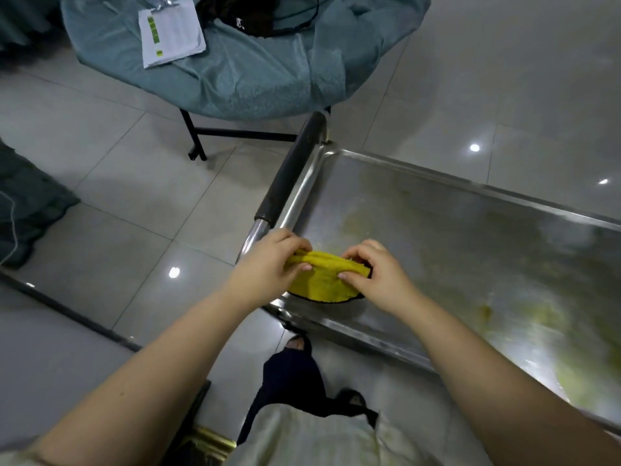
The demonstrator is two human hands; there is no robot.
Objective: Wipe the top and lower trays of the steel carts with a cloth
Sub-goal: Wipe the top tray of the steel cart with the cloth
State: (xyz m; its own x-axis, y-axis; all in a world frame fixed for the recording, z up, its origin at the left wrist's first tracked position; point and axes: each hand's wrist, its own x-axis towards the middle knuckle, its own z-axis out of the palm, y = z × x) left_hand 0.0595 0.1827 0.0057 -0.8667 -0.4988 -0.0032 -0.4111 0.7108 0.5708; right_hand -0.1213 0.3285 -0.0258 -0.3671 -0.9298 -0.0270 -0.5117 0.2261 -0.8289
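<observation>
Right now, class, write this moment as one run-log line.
left hand pinches yellow cloth | right hand pinches it | cart tray smeared

You're in what looks like a restaurant or banquet hall dining room. A round table (242,132) on black folding legs wears a teal tablecloth (242,82), with another teal drape (30,203) at the left edge. The glossy grey tile floor (100,183) reflects ceiling lights. The stainless service cart (336,326) has a black push handle (289,176), and its top tray (420,178) is smeared yellowish. Clipped papers (171,31) lie on the table.
</observation>
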